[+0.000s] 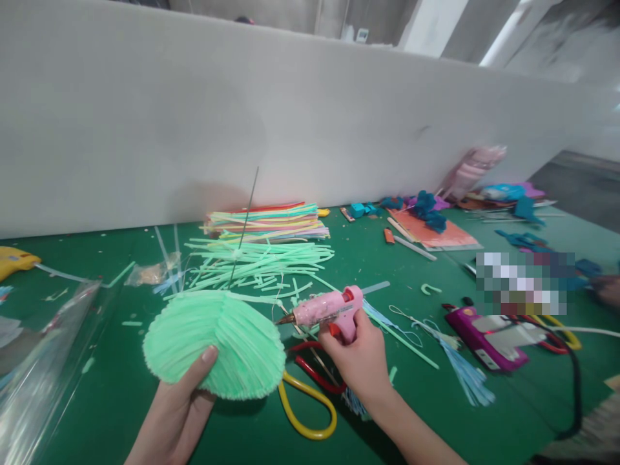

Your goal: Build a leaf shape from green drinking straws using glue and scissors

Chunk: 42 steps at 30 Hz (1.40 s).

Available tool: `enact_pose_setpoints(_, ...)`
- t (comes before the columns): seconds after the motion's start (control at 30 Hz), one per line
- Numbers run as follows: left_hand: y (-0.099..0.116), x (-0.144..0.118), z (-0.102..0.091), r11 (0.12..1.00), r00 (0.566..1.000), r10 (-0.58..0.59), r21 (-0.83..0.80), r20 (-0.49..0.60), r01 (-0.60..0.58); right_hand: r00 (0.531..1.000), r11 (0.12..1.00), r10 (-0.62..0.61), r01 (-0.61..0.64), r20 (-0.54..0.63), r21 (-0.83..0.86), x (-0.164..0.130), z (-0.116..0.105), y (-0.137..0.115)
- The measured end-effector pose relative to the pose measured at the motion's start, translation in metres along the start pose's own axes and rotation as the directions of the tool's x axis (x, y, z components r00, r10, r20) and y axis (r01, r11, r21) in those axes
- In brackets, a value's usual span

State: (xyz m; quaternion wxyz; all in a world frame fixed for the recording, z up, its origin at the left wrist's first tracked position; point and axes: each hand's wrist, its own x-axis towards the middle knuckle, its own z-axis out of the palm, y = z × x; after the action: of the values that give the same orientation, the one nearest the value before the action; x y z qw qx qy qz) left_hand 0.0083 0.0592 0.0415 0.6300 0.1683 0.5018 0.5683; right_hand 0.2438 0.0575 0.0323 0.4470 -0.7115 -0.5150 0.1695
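holding green straw fan [217, 342] in left hand [179, 407], right hand [361, 358] gripping pink glue gun [327, 309]

Green straw fan [217, 339], tilted; pink glue gun [327, 309].

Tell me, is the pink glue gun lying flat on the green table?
No, the right hand grips the pink glue gun above the green table, its nozzle aimed at the green fan-shaped piece held by the left hand.

A green table [484, 426] lies under the hands. Beyond them a plain white partition [145, 116] crosses the whole view. Above it, grey walls and a white column [431, 26].
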Motion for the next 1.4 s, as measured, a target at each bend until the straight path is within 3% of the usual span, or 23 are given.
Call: enact_pose_setpoints(1.4,0.0011,0.0011,-0.0008,1.0,1.0,-0.013,0.002,0.012,0.013,0.998,0.997,-0.038,0.034,-0.042,-0.071,0.0003,0.0007,0.0071)
